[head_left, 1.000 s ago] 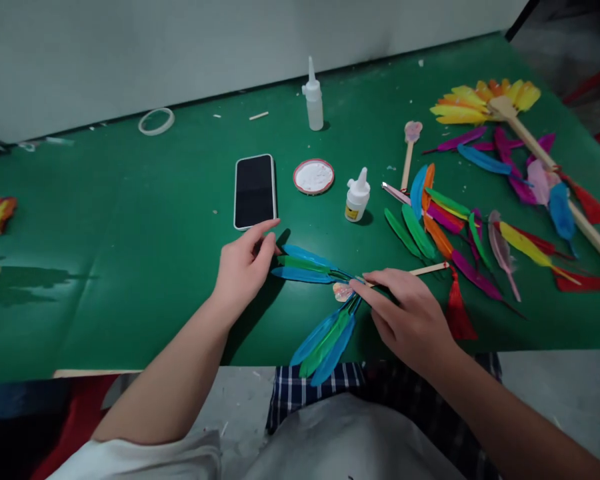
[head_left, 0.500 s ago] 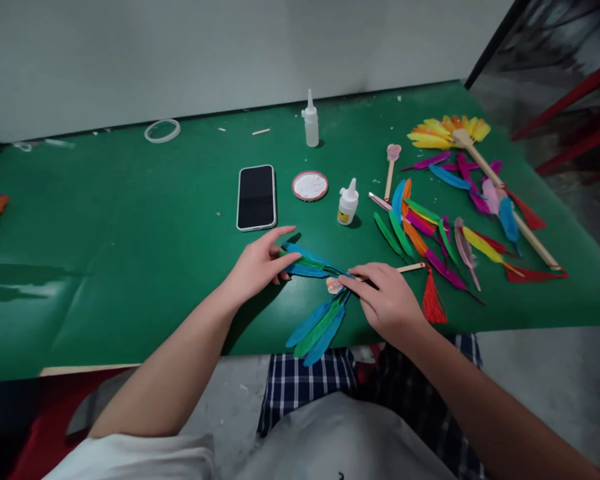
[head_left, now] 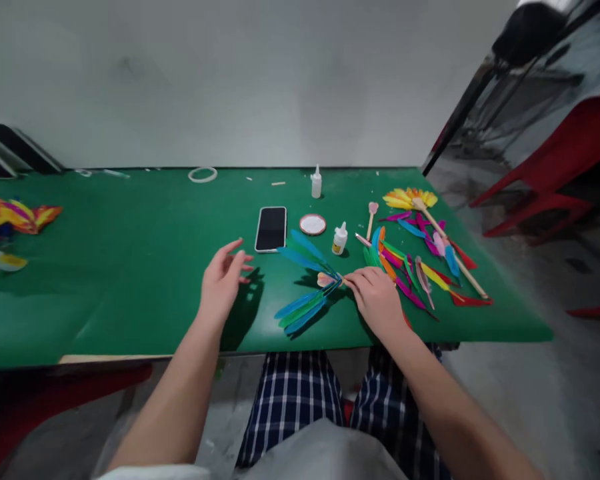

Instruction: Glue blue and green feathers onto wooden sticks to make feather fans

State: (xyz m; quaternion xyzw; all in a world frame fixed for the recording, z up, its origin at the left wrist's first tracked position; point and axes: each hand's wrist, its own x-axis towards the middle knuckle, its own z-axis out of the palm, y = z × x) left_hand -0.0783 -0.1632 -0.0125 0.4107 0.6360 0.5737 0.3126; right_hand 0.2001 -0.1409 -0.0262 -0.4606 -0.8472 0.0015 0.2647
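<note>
My right hand grips a wooden stick whose rounded pinkish head points left. Blue and green feathers spread from the stick in two bunches, one toward the back and one toward the front edge. Left of the feathers, my left hand is raised over the table with its fingers apart and nothing in them. Most of the stick is hidden under my right hand.
A phone, a round white lid and two glue bottles stand behind the feathers. Loose coloured feathers and a yellow feather fan lie right. A white ring lies at the back.
My left hand has let go of the upper feathers and moved left. My right hand still holds the stick. The view has tilted up and shows more of the wall and the table's left side.
</note>
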